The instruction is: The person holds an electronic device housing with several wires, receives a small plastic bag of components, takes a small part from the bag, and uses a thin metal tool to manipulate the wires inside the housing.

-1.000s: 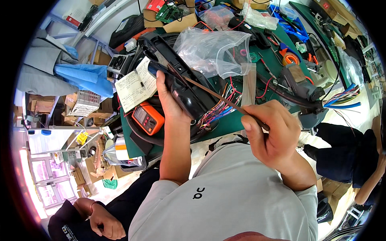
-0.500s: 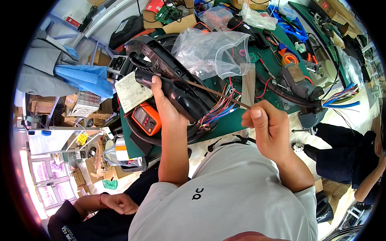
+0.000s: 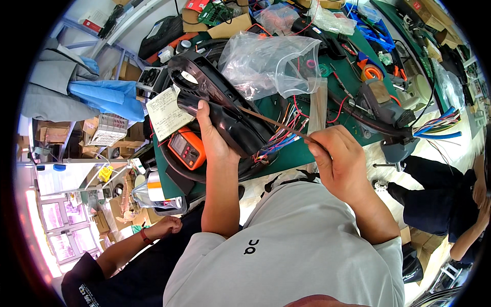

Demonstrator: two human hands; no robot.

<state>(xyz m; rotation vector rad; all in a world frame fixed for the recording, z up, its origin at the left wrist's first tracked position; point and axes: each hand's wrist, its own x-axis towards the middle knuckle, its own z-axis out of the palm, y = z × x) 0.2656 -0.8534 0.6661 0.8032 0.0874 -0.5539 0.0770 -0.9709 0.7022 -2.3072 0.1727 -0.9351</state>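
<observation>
My left hand point(image 3: 219, 140) is closed around a glossy black plastic housing half point(image 3: 232, 128), thumb on top, held at a tilt above the bench. A second black shell with a looped handle point(image 3: 212, 84) lies just behind it. My right hand point(image 3: 337, 158) pinches the end of a thin brown strip point(image 3: 279, 124), which may be a flat file. The strip's other end meets the housing's far edge; its tip is hidden there. Beside the housing, a bundle of coloured wires point(image 3: 286, 135) fans out from a thick black cable.
On the green bench point(image 3: 286, 158) lie an orange multimeter point(image 3: 186, 148), a handwritten note point(image 3: 169, 113), a clear plastic bag point(image 3: 268, 64) and a bench vise point(image 3: 381, 100) near another wired cable. One person's arm point(image 3: 133, 245) is at lower left; another person point(image 3: 440, 199) stands right.
My right hand has turned over and shifted slightly, still holding the strip. The housing has moved a little right. At lower left, the other person's hand has risen.
</observation>
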